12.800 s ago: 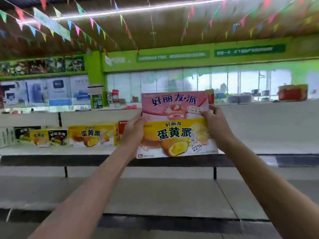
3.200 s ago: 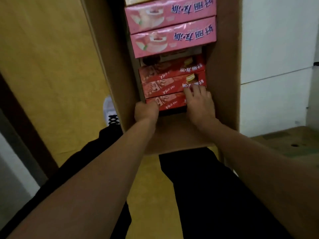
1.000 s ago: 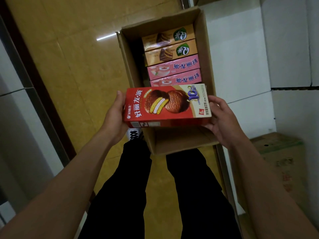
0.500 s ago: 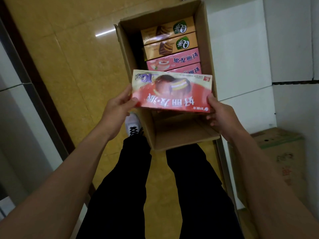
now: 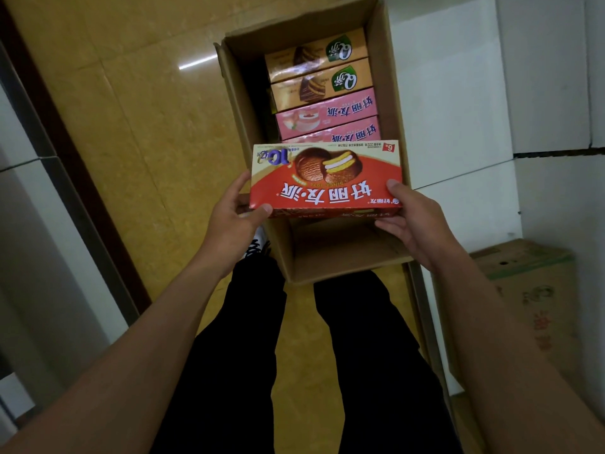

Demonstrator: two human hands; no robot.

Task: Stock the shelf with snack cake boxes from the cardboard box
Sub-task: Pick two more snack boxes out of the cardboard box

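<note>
Since approx. 1 s ago, we have turned the red snack cake box (image 5: 325, 178) end-for-end: its print now reads upside down to us, and the box sits a little higher over the cardboard box (image 5: 394, 93). Against 3.2 s ago, the hands are out of the carton and the item is lifted clear.

Head view, current status:
- Left hand (image 5: 234, 221): thumb on the front face at the lower-left corner, fingers curled under; it grips the left end of the red box.
- Right hand (image 5: 409, 221): thumb on the lower-right corner, fingers beneath; it grips the right end.
- Red box: held roughly level, above the near, emptied end of the carton, touching neither the carton nor the floor (image 5: 131, 142).
- Carton contents: two pink boxes (image 5: 327, 116) and two tan boxes (image 5: 317, 70) remain packed at the far end.
- Shelf: not in frame. A second, closed carton (image 5: 537, 309) stands at right.

Assessment: pick step complete; reorientation appears done w/ the face toward us. We judge the next step to be raising the box to the shelf and seating it upright, label outward. Approx. four boxes still to stock.
</note>
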